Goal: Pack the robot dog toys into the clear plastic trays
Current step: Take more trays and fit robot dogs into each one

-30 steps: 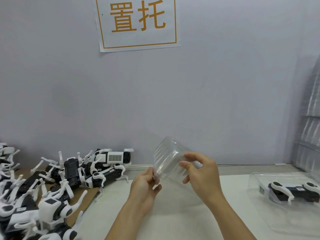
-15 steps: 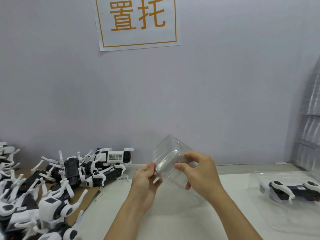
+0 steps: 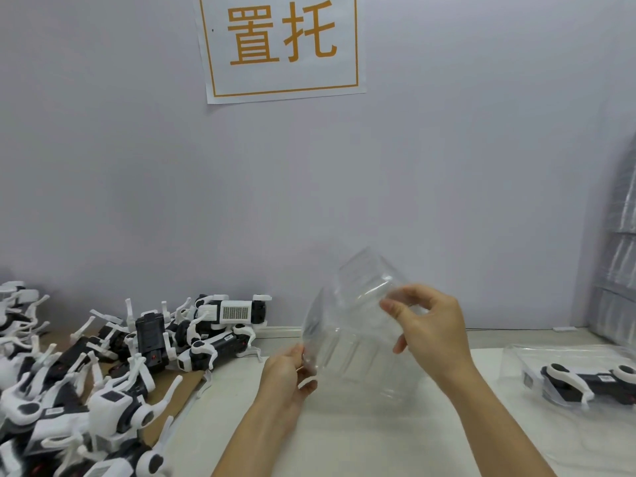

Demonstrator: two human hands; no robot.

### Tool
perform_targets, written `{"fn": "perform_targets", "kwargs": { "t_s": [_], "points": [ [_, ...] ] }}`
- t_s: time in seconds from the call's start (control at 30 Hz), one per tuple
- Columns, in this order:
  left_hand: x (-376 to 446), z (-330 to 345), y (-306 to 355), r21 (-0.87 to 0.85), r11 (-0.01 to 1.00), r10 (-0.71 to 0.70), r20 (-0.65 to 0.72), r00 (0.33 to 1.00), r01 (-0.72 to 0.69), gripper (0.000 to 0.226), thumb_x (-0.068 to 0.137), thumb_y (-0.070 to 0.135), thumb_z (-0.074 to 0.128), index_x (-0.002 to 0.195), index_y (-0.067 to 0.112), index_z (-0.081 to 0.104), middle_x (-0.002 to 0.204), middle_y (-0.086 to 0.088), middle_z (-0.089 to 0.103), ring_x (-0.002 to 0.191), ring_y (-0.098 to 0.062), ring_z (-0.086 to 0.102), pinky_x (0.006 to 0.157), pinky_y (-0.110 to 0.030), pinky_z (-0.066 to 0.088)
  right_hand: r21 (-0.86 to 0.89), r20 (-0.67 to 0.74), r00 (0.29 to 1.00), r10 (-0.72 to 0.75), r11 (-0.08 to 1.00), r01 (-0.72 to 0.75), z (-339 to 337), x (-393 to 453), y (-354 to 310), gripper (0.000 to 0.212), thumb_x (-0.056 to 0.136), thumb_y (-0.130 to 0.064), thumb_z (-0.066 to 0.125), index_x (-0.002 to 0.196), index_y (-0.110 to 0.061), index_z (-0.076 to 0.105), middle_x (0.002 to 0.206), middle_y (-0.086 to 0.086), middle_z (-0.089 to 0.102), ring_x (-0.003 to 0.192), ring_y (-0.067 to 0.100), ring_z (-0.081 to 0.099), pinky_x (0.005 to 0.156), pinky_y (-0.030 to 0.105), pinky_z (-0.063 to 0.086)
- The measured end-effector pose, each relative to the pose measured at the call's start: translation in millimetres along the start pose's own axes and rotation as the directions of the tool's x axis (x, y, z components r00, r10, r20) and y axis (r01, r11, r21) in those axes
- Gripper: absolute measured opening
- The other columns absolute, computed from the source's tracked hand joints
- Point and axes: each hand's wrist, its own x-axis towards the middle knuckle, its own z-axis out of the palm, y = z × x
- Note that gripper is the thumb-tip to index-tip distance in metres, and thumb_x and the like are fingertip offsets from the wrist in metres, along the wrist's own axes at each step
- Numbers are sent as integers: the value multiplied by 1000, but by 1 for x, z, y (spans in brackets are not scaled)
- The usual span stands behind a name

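Note:
A clear plastic tray (image 3: 354,325) is held tilted in the air above the white table (image 3: 378,438). My left hand (image 3: 289,373) pinches its lower left edge. My right hand (image 3: 430,328) grips its upper right part with curled fingers. A heap of black-and-white robot dog toys (image 3: 103,366) lies on the left of the table. At the right, another clear tray (image 3: 564,359) holds one packed robot dog (image 3: 592,380).
A tall stack of clear trays (image 3: 619,263) stands at the far right against the wall. A paper sign (image 3: 282,46) hangs on the grey wall. Brown cardboard (image 3: 179,376) lies under the heap of toys.
My right hand has slid up and to the right along the tray, which now looks spread wider between both hands. The left hand stays on the lower left edge.

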Motion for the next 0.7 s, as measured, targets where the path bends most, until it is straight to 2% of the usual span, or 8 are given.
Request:
{"fn": "perform_targets", "kwargs": {
  "t_s": [0.17, 0.27, 0.33, 0.4, 0.5, 0.53, 0.6, 0.7],
  "points": [
    [7, -6, -8, 35, 997, -58, -149, 987, 64, 32, 100, 5, 48, 69, 0, 54, 65, -14, 55, 51, -25, 55, 39, -25, 49, 13, -144, 984, -103, 994, 106, -29, 14, -14, 5, 87, -20, 76, 87, -20, 71, 90, -4, 70, 36, 28, 58, 38, 17, 39],
    [8, -3, -12, 182, 983, 23, -136, 991, 3, 21, 97, 17, 62, 89, -1, 57, 74, -17, 63, 49, -24, 66, 43, -25, 51, 9, -144, 980, -138, 990, 140, -30, 12, -23, 5, 87, -25, 76, 89, -23, 72, 88, -11, 70, 37, 30, 58, 39, 17, 40],
    [7, 1, -13, 271, 960, 104, -117, 988, -70, 14, 96, 17, 63, 97, 3, 59, 87, -14, 68, 60, -24, 73, 60, -32, 59, 15, -126, 981, -149, 988, 152, -27, 11, -28, 5, 86, -26, 76, 88, -23, 72, 86, -12, 70, 36, 30, 58, 39, 16, 40],
    [9, 3, -15, 287, 947, 152, -18, 988, -140, 10, 99, 11, 58, 104, 6, 65, 102, -8, 69, 75, -22, 75, 78, -33, 60, 20, -102, 984, -149, 988, 152, -25, 9, -33, 5, 86, -26, 76, 87, -24, 72, 85, -11, 70, 36, 29, 57, 39, 16, 40],
    [5, 7, -17, 243, 966, 16, 271, 962, -85, 28, 104, 9, 45, 119, 19, 67, 118, 7, 67, 98, -13, 72, 79, -24, 56, 25, -29, 992, -124, 992, 124, -22, 8, -38, 4, 86, -27, 76, 87, -25, 72, 86, -8, 73, 36, 28, 59, 38, 18, 40],
    [4, 8, -18, 269, 958, 4, 319, 948, -95, 29, 104, 10, 46, 121, 21, 67, 121, 7, 66, 102, -13, 71, 79, -25, 56, 25, 2, 994, -113, 993, 113, -21, 7, -40, 4, 86, -27, 76, 86, -26, 72, 87, -8, 73, 36, 28, 59, 37, 20, 39],
    [1, 11, -15, 346, 912, 126, 273, 954, -220, 24, 102, 10, 50, 115, 17, 68, 118, 2, 66, 96, -14, 70, 73, -26, 57, 21, 63, 994, -90, 996, 89, -19, 6, -42, 4, 87, -28, 75, 86, -26, 72, 88, -7, 74, 36, 28, 60, 37, 22, 39],
    [-6, 17, 9, 298, 869, 377, 118, 919, -395, 24, 99, 4, 51, 85, 12, 70, 87, -4, 69, 73, -17, 62, 59, -24, 51, 6, 123, 990, -66, 998, 66, -14, 3, -45, 6, 87, -30, 74, 84, -26, 71, 89, -6, 73, 38, 29, 61, 37, 23, 40]
  ]
}}
